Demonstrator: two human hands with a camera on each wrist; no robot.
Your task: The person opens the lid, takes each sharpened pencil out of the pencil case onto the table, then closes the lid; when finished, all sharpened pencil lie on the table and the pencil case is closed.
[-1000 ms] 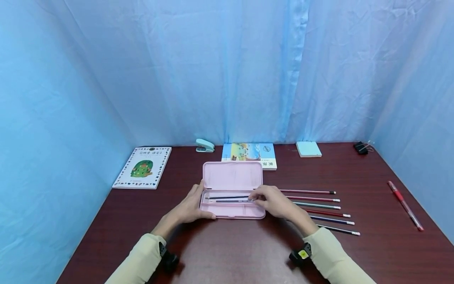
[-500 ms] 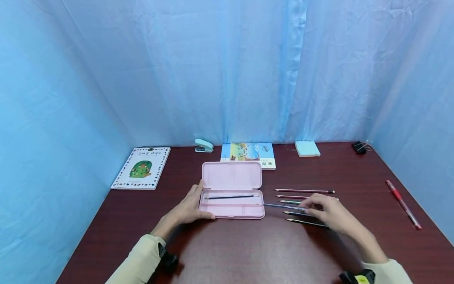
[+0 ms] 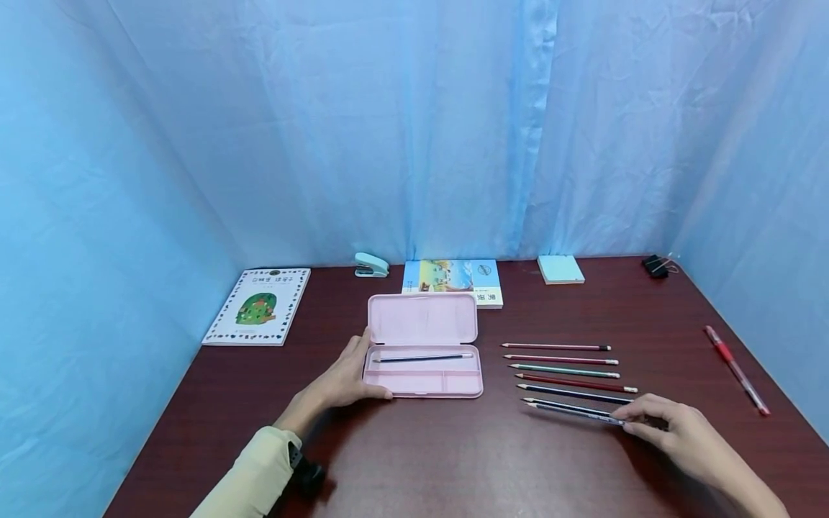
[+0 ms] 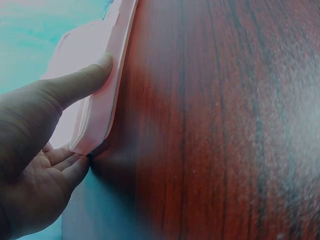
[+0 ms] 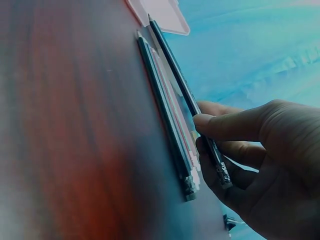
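A pink pencil case (image 3: 401,385) lies with its lid up in the middle of the table; one dark pencil (image 3: 424,357) rests in its back compartment. My left hand (image 3: 343,374) holds the case by its left end, thumb along the front wall and fingers at the side, as the left wrist view shows. Between thumb and fingers, my right hand (image 3: 673,432) pinches a dark striped pencil (image 5: 180,82) near its eraser end. That pencil is raised over the row, close above another dark pencil (image 5: 165,112) on the table.
Several pencils, among them a green one (image 3: 563,371) and a red one (image 3: 576,383), lie in a row right of the case. A red pen (image 3: 737,370) lies farther right. Behind are a stapler (image 3: 372,265), books (image 3: 259,309), a note pad (image 3: 560,270) and a binder clip (image 3: 657,267).
My right hand has drawn one of two pencils out of the case and carried it right, to the near end of the pencil row. My left hand stays at the case.
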